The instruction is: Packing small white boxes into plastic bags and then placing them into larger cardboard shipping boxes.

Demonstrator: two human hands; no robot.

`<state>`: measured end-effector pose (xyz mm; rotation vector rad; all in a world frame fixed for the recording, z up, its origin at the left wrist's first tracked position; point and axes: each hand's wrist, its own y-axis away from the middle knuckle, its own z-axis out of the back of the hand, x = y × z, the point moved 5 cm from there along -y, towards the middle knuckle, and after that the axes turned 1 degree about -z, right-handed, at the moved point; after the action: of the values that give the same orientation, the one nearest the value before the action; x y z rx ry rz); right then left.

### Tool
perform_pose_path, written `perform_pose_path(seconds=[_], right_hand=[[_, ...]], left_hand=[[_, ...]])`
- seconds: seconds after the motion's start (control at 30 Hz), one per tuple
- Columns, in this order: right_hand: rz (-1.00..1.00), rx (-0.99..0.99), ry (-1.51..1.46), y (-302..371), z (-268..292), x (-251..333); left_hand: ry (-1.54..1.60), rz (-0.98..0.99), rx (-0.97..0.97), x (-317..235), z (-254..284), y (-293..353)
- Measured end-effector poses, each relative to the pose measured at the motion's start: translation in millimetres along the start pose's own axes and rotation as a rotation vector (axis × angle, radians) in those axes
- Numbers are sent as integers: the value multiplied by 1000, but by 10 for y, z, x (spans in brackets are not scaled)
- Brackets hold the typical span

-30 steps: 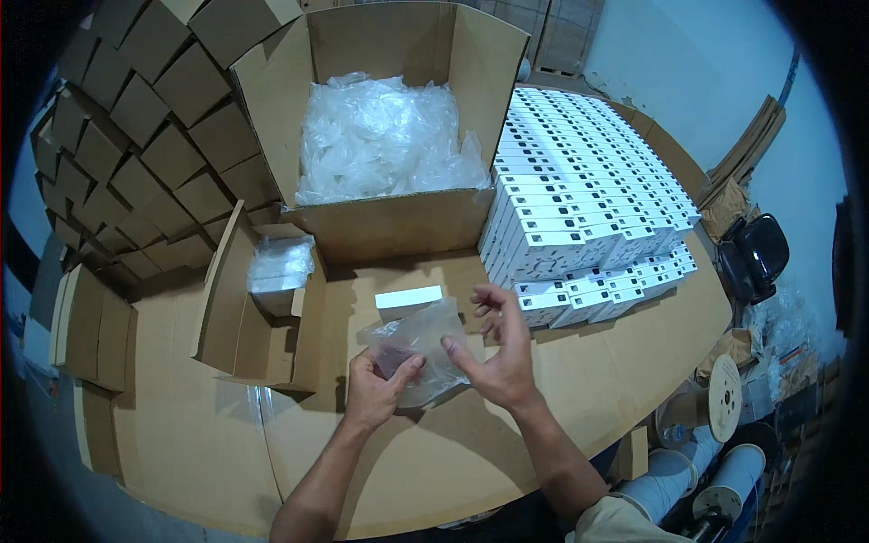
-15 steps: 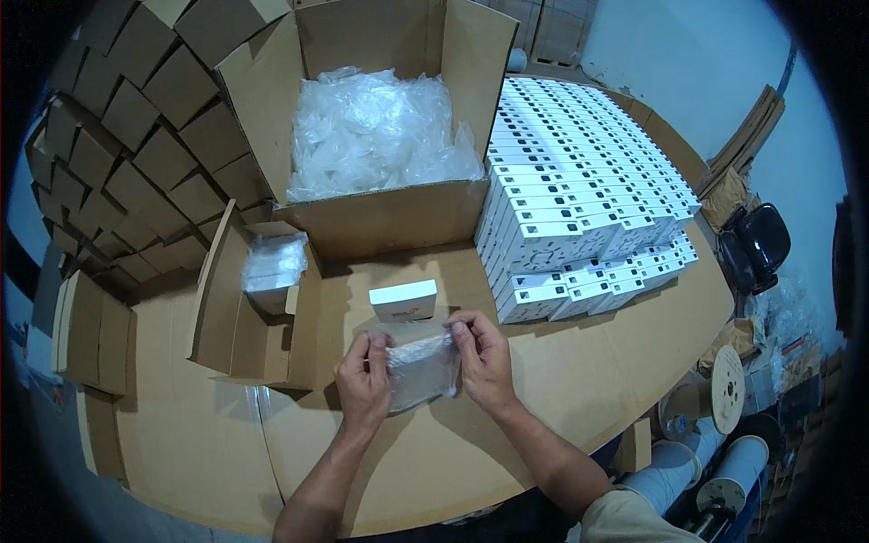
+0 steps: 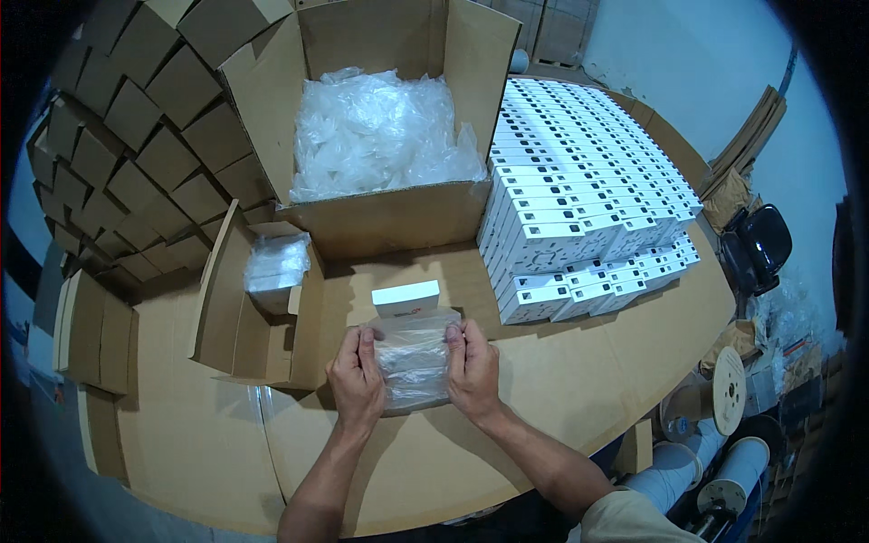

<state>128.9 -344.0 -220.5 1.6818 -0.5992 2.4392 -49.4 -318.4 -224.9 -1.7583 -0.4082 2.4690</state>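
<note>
Between my hands is a clear plastic bag (image 3: 412,362), stretched flat and slightly wrinkled. My left hand (image 3: 358,376) pinches its left edge near the top, thumb on the front. The opposite edge is pinched by my right hand (image 3: 472,366) in the same way. Just beyond the bag, a small white box (image 3: 405,297) stands on the cardboard-covered table, its lower part hidden behind the plastic. An open brown carton (image 3: 303,335) to the left holds several white boxes wrapped in plastic (image 3: 276,267) at its far end.
A large open carton (image 3: 385,217) full of clear plastic bags (image 3: 376,136) stands at the back. White boxes (image 3: 579,199) are stacked in rows at the right. Brown cartons (image 3: 172,127) pile up at the far left. Spools (image 3: 727,389) stand beyond the table's right edge.
The bag has been spread wider and straighter, its top edge now overlapping the white box's lower part. My right hand has turned more upright and shifted slightly left and down.
</note>
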Motion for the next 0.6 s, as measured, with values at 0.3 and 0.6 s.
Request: perform_pose_path(seconds=[0.3,0.6], right_hand=[[-5,105,-38,12,-22,-109],[-281,55,-610,-58,16,-300]], left_hand=[[237,9,-109,195,-72,49],[191,10,-19,44,-124,148]])
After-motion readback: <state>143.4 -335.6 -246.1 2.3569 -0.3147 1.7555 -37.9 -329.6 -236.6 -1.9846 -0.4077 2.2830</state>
